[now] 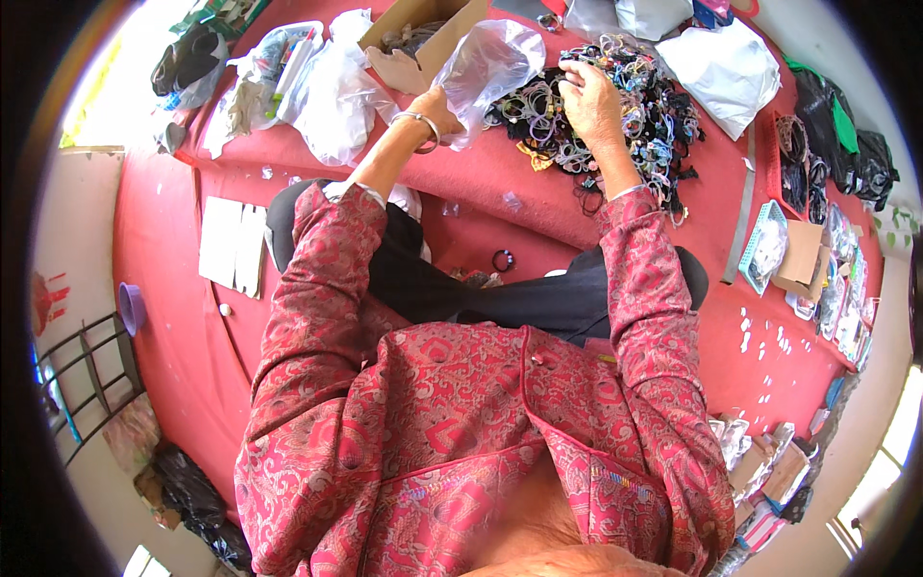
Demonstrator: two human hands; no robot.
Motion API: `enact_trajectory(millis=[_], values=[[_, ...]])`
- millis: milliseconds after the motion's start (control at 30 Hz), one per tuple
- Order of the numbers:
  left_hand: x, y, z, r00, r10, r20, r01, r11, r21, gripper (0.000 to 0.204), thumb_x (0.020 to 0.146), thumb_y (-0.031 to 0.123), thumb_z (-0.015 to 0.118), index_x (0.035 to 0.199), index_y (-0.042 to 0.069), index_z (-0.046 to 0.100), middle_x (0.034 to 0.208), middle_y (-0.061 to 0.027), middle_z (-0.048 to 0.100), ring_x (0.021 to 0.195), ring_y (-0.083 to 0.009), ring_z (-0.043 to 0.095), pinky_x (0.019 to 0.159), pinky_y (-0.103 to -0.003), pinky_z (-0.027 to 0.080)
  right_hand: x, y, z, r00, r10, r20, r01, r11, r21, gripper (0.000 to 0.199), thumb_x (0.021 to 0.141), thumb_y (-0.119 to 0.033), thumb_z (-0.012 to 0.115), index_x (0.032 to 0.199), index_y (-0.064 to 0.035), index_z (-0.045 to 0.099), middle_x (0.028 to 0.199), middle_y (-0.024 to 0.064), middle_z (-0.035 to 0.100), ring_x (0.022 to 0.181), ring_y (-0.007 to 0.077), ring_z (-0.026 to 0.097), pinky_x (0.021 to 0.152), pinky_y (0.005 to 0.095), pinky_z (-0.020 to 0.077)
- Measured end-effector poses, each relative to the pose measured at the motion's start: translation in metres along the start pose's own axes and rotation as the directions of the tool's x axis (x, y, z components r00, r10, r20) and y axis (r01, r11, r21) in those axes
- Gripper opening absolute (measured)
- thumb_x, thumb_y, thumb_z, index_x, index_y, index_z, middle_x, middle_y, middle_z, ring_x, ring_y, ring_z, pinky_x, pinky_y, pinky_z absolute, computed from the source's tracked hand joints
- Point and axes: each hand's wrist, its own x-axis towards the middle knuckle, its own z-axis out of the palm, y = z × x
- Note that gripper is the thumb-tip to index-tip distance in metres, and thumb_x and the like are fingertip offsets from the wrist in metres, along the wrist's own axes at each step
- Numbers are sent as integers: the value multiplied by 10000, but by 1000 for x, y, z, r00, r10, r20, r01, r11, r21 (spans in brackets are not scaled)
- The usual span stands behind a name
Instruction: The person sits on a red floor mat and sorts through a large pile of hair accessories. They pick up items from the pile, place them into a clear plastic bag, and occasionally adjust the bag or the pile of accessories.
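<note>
My left hand (437, 108), with a metal bangle on the wrist, grips a clear plastic bag (488, 67) and holds it up by its lower edge. To its right, my right hand (588, 101) rests on a big heap of coloured hair bands and elastic loops (630, 106), its fingers pinched on a few bands at the top of the heap. The heap lies on a red cloth (481, 173) in front of my crossed legs. One dark loop (504, 260) lies alone on the cloth close to my knees.
An open cardboard box (415, 38) stands behind the bag. Clear and white plastic bags (327, 91) lie at the back left, and a white bag (721, 62) at the back right. Packets and small boxes (798, 260) line the right side. White card sheets (234, 245) lie left.
</note>
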Motion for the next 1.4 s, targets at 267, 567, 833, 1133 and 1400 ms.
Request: enact_trajectory(millis=[267, 567, 833, 1133, 1400], values=[[2, 25, 5, 970, -89, 226, 193, 848, -493, 528, 636, 252, 737, 939, -124, 525, 758, -179, 601, 692, -230, 622, 542, -317, 525, -18, 9, 11, 994, -91, 56, 96, 991, -98, 347, 708, -22, 478, 1033, -68, 589, 977, 160, 605, 913, 287, 581, 817, 334, 456], [35, -13, 26, 955, -149, 257, 265, 816, -514, 219, 701, 129, 659, 858, -15, 609, 785, -119, 602, 670, -223, 618, 512, -323, 532, -49, 10, 53, 806, -205, 555, 345, 924, -161, 447, 693, 41, 480, 1138, 3, 476, 1267, 205, 404, 1126, 337, 437, 939, 359, 378], [7, 22, 1, 916, -245, 316, 305, 940, -155, 461, 720, 294, 657, 990, -47, 504, 701, -145, 608, 477, -205, 565, 399, -299, 458, -34, 8, 49, 892, -190, 411, 220, 975, -27, 557, 678, 42, 452, 1230, -23, 419, 1331, 222, 311, 1211, 336, 352, 1004, 341, 316], [18, -20, -55, 980, 132, 151, -198, 754, 627, 365, 832, 363, 427, 1018, 105, 605, 1059, -175, 581, 967, -275, 573, 842, -358, 442, -6, 8, 45, 961, -261, 85, 257, 965, 56, 446, 709, -32, 493, 1154, -32, 486, 1189, 216, 443, 824, 270, 599, 794, 324, 473], [45, -93, -78, 984, -176, -14, 173, 976, -133, 511, 846, 251, 471, 1265, 19, 293, 1217, -218, 448, 1013, -310, 535, 830, -404, 452, -16, 13, 64, 898, 281, 338, -367, 903, 225, 903, 654, -464, 687, 1240, 107, 304, 1187, 298, 442, 1112, 352, 454, 929, 368, 367]])
